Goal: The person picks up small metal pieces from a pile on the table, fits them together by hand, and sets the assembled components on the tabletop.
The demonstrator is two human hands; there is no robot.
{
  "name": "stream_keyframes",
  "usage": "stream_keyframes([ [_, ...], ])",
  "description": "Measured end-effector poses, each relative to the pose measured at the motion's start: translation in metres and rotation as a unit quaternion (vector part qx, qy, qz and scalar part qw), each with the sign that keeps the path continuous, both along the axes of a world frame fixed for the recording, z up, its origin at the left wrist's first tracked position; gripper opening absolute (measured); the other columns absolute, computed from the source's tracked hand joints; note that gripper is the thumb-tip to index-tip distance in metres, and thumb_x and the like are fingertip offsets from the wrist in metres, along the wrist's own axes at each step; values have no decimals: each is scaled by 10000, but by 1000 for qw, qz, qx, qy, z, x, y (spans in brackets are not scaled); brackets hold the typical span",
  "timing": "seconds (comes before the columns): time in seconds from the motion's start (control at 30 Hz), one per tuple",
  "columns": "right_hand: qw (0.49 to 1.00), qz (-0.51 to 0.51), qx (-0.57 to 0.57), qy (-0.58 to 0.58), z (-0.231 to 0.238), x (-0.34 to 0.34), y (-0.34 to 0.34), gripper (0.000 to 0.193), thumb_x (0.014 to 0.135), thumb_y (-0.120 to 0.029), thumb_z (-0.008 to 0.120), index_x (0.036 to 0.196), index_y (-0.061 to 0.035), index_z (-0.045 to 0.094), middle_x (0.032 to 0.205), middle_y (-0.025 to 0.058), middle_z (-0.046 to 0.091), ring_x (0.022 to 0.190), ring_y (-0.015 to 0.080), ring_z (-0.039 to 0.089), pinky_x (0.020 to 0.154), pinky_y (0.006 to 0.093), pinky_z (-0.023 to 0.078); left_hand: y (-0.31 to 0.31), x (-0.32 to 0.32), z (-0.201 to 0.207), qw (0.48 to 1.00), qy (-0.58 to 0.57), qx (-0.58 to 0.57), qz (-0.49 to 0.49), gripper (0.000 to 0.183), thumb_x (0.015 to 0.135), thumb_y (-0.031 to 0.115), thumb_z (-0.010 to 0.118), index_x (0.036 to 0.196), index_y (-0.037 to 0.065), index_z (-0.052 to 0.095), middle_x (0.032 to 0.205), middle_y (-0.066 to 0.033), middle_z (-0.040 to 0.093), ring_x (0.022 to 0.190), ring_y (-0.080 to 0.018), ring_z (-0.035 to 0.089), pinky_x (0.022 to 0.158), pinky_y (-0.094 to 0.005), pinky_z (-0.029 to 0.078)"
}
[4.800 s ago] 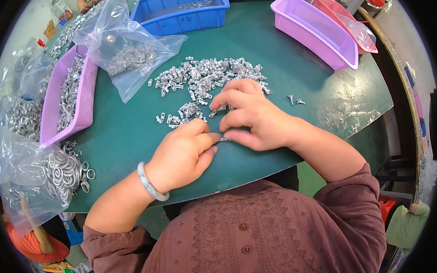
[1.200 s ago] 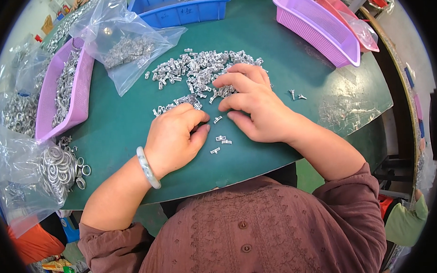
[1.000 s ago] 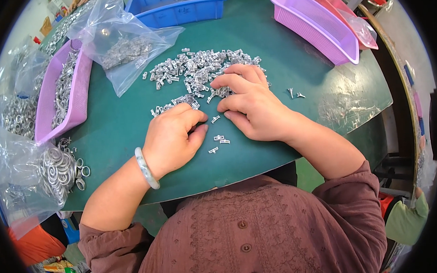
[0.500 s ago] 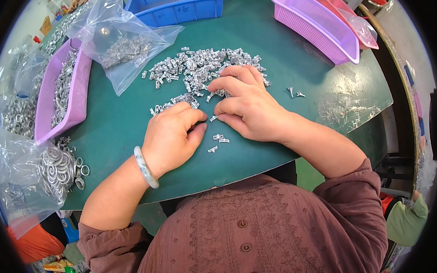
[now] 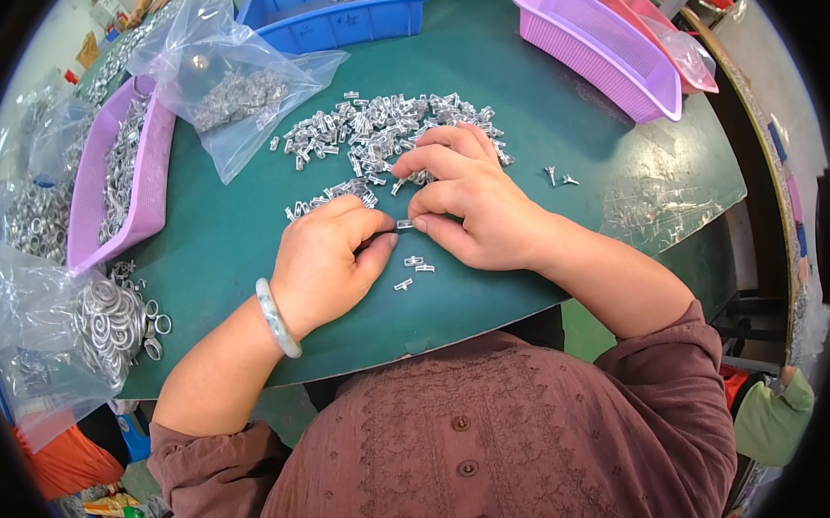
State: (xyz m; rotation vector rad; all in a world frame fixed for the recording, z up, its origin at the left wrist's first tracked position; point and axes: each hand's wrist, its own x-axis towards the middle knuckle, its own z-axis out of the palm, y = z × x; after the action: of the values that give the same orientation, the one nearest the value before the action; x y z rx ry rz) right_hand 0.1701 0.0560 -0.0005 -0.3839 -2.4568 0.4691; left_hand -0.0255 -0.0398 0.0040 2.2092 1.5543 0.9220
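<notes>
A small silvery metal piece [image 5: 404, 224], rectangular with an open frame, lies level between my two hands. My left hand [image 5: 327, 254], closed in a thumb-and-finger pinch, is at the piece's left end. The thumb and forefinger of my right hand [image 5: 468, 201] pinch its right end, while the other fingers arch over the near edge of a large pile of similar metal pieces [image 5: 382, 131]. A smaller heap of them [image 5: 343, 192] sits just beyond my left knuckles. Three loose pieces [image 5: 415, 261] lie on the green tabletop [image 5: 491, 297] nearer to me.
On the left stand a purple basket of metal parts [image 5: 84, 213], a clear bag of parts [image 5: 232, 100] and a bag spilling rings [image 5: 112, 318]. A blue bin [image 5: 340, 21] is at the back. A purple basket [image 5: 601, 56] stands at right; two small parts [image 5: 560, 176] lie nearer.
The small metal piece has turned from slanted to level, and its left end now meets my left fingertips. My arms have barely moved.
</notes>
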Motion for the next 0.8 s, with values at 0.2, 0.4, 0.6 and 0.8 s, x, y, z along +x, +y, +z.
stream_keyframes([
  [0.2,1000,13,16,-18,1,1,0,53,753,-133,707,747,-86,684,1156,66,596,1187,309,455,1036,540,280,0,1,-1,1000,-20,-5,-4,93,768,47,732,847,23,689,706,-80,582,612,-223,565,546,-327,444],
  [0.4,999,29,28,-31,0,0,-2,69,728,-133,727,741,-98,670,1178,66,582,1209,314,441,1040,545,280,-1,2,-4,1000,-16,2,-6,84,764,33,730,837,26,689,710,-84,585,605,-220,576,539,-323,451],
  [0.6,999,27,2,-18,4,3,2,109,686,-122,753,760,-105,675,1175,69,582,1204,310,445,1033,514,293,-1,3,-2,1000,-15,-6,-2,71,765,31,729,816,23,682,705,-81,578,583,-213,565,527,-320,446],
  [0.8,999,43,26,-15,3,-1,1,96,709,-135,746,759,-95,674,1158,56,595,1173,300,463,1010,499,309,0,2,-3,999,-40,-14,2,56,787,36,718,823,22,678,693,-72,568,590,-192,550,528,-306,429],
])
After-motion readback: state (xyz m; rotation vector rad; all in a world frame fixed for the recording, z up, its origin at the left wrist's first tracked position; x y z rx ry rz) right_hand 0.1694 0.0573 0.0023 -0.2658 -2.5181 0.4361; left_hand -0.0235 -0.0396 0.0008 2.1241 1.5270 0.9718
